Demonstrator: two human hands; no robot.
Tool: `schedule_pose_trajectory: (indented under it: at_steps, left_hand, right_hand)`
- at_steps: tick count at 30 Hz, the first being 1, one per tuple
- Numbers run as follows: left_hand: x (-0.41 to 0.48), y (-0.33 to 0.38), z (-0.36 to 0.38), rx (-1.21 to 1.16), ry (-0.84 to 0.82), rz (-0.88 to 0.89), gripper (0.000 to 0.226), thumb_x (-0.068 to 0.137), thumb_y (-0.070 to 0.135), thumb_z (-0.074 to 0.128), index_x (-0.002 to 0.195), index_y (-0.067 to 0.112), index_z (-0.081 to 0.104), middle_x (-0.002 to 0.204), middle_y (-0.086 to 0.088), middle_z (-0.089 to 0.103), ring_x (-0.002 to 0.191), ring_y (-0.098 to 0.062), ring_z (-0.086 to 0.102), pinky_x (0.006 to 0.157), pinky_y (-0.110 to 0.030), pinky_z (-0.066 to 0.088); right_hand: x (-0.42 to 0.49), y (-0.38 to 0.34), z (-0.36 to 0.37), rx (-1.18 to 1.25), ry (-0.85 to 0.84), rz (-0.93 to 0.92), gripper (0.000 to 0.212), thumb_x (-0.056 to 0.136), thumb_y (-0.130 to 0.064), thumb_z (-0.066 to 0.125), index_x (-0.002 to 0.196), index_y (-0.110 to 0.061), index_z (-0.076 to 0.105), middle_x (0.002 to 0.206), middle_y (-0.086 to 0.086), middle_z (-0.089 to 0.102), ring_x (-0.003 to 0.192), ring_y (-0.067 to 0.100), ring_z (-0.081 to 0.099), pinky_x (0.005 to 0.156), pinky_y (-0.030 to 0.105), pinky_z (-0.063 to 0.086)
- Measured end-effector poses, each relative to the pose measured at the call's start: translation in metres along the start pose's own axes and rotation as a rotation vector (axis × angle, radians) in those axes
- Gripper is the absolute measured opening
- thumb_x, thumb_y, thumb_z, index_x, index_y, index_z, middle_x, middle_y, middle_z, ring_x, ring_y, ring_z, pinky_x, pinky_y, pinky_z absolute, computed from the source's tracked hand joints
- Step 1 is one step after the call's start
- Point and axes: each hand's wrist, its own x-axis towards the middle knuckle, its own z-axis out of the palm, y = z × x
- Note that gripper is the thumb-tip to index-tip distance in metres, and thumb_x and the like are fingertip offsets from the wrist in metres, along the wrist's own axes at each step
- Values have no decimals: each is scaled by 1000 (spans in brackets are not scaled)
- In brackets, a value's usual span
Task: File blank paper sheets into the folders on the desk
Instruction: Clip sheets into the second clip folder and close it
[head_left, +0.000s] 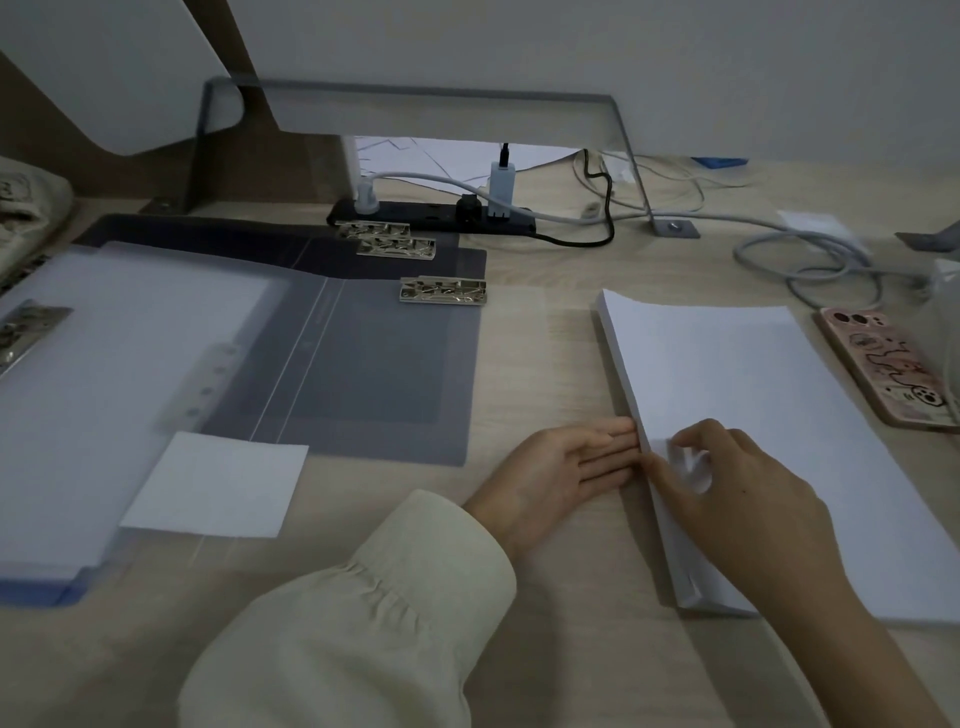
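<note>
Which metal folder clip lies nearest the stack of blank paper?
The front clip on the top grey folder, facing the paper stack; the back clips sit by the power strip, the left clip lies far off.

A black power strip (431, 215) lies at the back of a pale wooden desk (545, 338), carrying a round white plug (366, 195) at its left end, a black plug (469, 203) further right, and a tall white adapter (501, 189) beside that. Behind and above the strip stands a grey metal riser (415, 98). A black cable (597, 208) loops off the strip's right end; farther right, a grey-white cable (810, 260) lies in loose coils. A phone in a pink patterned case (883, 369) rests well to the strip's right and nearer the camera. Far to the strip's left sits a beige fabric item (31, 208), blurred.
</note>
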Motion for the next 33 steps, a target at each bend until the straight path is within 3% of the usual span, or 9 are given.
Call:
schedule_pose_trajectory:
  at_steps: [6,16,22,26,33]
  left_hand:
    - [0,0,-2,-20,-3,-5,40,95,7,33,132,-1,46,137,-17,51,119,-20,52,99,-29,43]
    - [-1,-1,-3,19,-19,0,42,95,7,34,135,0,43,138,-15,50,128,-23,48,103,-29,40]
    - [0,-1,-3,29,-12,1,41,95,8,35,134,0,44,138,-16,50,125,-22,50,102,-30,41]
    - [0,-1,-2,33,0,1,41,94,8,35,134,0,44,137,-16,51,122,-21,51,103,-30,41]
    - [-2,-1,2,68,47,10,38,94,6,37,130,0,49,135,-15,53,122,-22,52,100,-28,44]
  right_hand:
    - [1,1,-2,54,-29,8,42,86,-51,48,113,-20,57,111,2,63,89,22,62,73,32,49]
    - [1,0,-2,52,-26,21,43,84,-51,51,113,-19,57,110,2,63,87,20,61,70,30,48]
    - [2,2,-1,57,-35,34,41,86,-49,50,114,-20,57,112,2,62,86,18,58,71,29,46]
    - [3,2,-1,90,-34,50,33,89,-41,50,113,-19,57,109,2,62,79,13,50,69,28,43]
    - [3,0,-6,91,-74,60,22,93,-31,44,105,-16,55,95,1,61,70,16,54,59,25,39]
